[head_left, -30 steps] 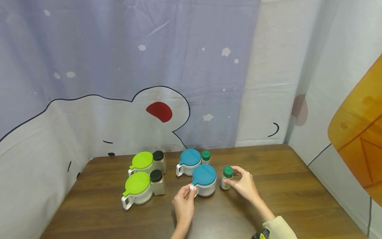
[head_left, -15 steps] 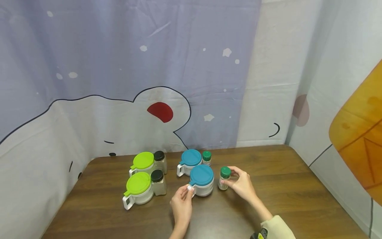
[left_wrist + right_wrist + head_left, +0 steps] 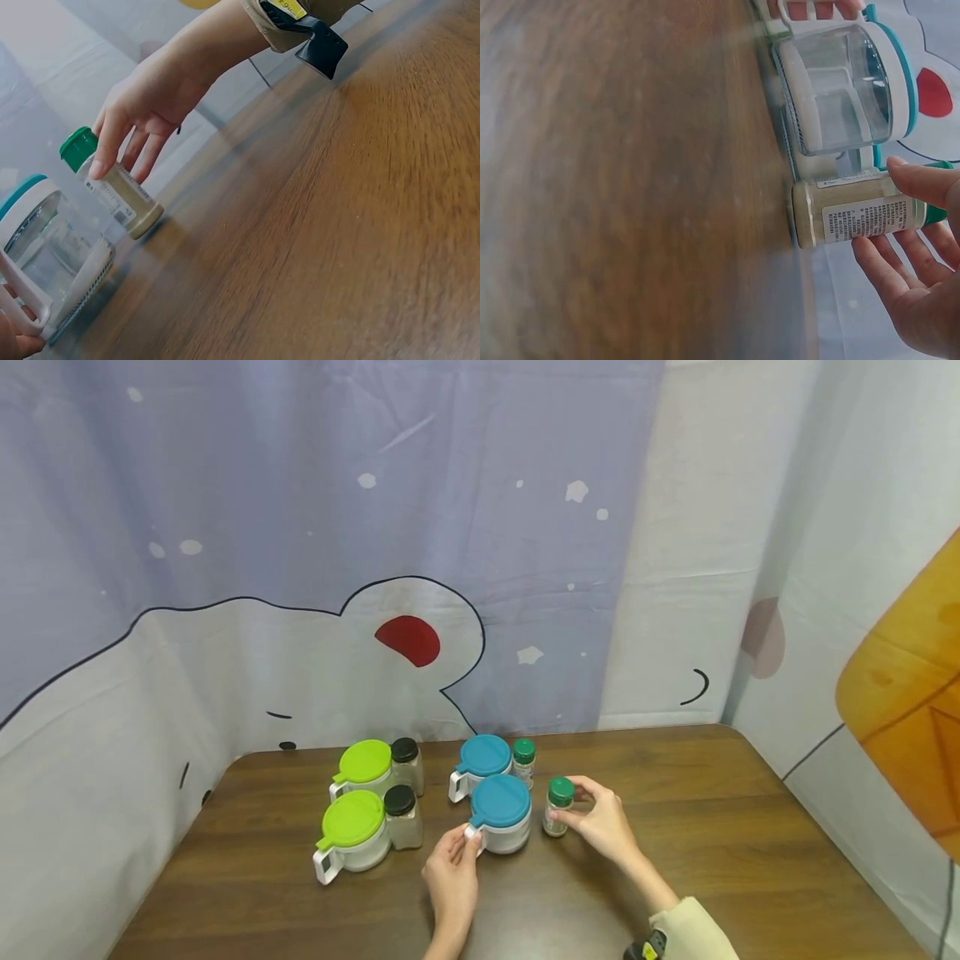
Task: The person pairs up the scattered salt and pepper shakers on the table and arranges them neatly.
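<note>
My left hand pinches the white handle of a glass seasoning jar with a blue lid, which stands upright on the table. Thumb and fingers of my right hand hold a small spice bottle with a green cap. The bottle stands upright just right of that jar, with a narrow gap between them. In the right wrist view, a printed label and pale brown contents show on the spice bottle. The left wrist view catches only a bit of the left fingertips at the jar handle.
Behind stand another blue-lidded jar and green-capped bottle. To the left are two green-lidded jars, one nearer, one farther, each beside a black-capped square bottle, nearer and farther. A printed curtain borders the wooden table.
The held blue-lidded jar has slid slightly left with my left hand. My right hand has brought the green-capped bottle a little left too. The other jars and bottles keep their places.
</note>
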Demonstrator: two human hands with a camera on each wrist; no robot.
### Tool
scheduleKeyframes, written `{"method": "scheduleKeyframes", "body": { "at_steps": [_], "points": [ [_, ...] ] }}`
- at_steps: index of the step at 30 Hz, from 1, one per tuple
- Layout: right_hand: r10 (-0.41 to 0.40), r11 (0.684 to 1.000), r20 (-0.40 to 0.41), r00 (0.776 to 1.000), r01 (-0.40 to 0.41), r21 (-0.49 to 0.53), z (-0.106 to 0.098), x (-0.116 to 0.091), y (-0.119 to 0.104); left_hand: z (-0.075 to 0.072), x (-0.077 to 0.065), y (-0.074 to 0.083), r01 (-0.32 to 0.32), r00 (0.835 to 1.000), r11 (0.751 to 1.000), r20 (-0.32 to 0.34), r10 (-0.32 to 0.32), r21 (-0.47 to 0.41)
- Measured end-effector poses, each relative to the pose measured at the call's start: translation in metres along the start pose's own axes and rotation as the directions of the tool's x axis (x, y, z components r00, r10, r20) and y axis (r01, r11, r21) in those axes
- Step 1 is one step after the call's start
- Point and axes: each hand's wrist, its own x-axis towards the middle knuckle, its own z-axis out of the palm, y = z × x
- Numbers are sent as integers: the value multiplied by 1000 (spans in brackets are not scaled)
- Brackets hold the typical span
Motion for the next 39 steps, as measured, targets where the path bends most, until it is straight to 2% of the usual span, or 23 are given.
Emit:
{"method": "scheduleKeyframes", "body": {
  "at_steps": [6, 16, 23, 34, 39],
  "points": [
    [-10, 1000, 36, 999, 10, 10, 0, -3, -23, -4, 2, -4, -39, 999, 999, -20, 40, 14],
    [10, 1000, 57, 998, -11, 13, 11, 5, 9, -7, 4, -6, -19, 999, 999, -38, 21, 47],
    [-8, 1000, 63, 998, 8, 3, 14, 5, 9, -10, 2, -5, -20, 999, 1000, -45, 21, 8],
    [9, 1000, 66, 998, -7, -30, 17, 8, 10, -11, 2, -11, -1, 998, 1000, -63, 1, -5],
    [3, 1000, 57, 998, -2, -16, 19, 8, 10, -12, 2, -9, 9, 998, 1000, -57, -8, 13]
  ]
}}
